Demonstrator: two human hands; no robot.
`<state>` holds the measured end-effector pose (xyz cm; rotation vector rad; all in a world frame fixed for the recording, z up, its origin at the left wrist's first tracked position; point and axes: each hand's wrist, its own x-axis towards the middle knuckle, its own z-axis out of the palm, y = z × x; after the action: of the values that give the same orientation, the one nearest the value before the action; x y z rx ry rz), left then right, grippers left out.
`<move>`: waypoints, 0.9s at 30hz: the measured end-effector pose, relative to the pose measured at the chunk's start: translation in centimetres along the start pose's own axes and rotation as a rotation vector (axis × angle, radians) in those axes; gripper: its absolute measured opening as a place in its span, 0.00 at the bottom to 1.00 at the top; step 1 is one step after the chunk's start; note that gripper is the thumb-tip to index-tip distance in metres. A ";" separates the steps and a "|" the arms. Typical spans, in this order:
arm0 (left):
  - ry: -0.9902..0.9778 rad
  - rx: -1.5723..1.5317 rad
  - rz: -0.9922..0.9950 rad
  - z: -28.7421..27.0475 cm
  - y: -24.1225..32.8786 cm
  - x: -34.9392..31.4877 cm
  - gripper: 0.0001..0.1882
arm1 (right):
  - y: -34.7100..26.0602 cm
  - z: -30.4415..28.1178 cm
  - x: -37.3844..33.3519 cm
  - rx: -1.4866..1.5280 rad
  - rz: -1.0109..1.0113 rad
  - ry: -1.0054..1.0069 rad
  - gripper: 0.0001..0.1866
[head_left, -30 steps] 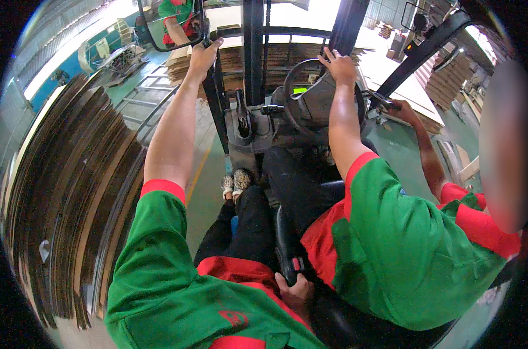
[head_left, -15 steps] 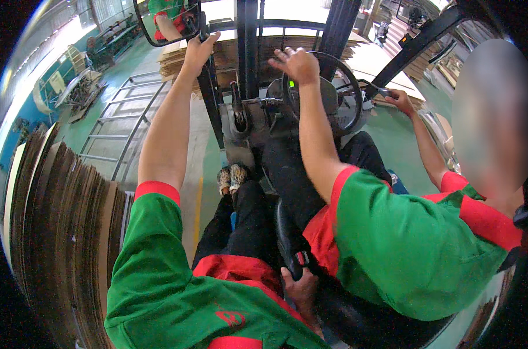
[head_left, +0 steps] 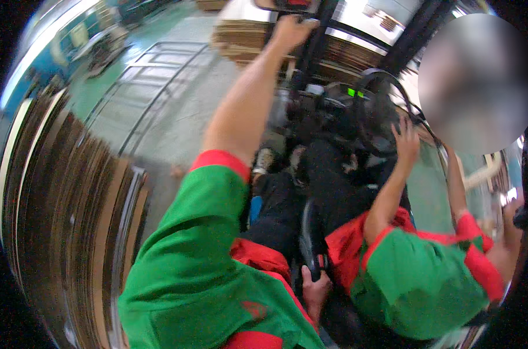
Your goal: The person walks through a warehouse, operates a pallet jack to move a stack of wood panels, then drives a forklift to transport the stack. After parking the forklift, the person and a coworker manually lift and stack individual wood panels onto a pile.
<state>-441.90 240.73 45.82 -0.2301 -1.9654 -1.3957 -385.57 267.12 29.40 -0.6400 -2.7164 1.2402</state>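
Note:
My left arm reaches up and forward, and my left hand [head_left: 293,32] is closed around a dark upright post of the forklift, just below a mirror [head_left: 287,4]. My right hand [head_left: 316,291] is down beside my hip, wrapped around the end of a black armrest [head_left: 310,227] that has a red piece on it. To my right sits a co-worker in a green and red shirt [head_left: 415,279]. One of that person's hands [head_left: 408,139] is beside the steering wheel [head_left: 371,113], fingers spread. The picture is smeared by motion.
Tall stacks of brown board [head_left: 72,192] stand close on the left. A metal frame [head_left: 159,75] lies on the floor ahead of them. Beyond the mast [head_left: 316,52] are piles of flat sheets [head_left: 240,38]. My shoe [head_left: 264,160] is in the footwell.
The view has swung left, so the vehicle appears farther right. The co-worker's near hand has moved from the top of the wheel to its lower right. Both my hands keep their holds.

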 end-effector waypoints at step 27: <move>-0.144 -0.130 -0.132 -2.3 -3.0 5.0 0.19 | -2.7 6.2 4.4 -0.048 0.190 -0.117 0.29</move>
<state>-446.13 236.29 47.04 -0.2719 -2.0395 -1.6356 -392.01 262.95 26.85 -0.8758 -2.8449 1.2937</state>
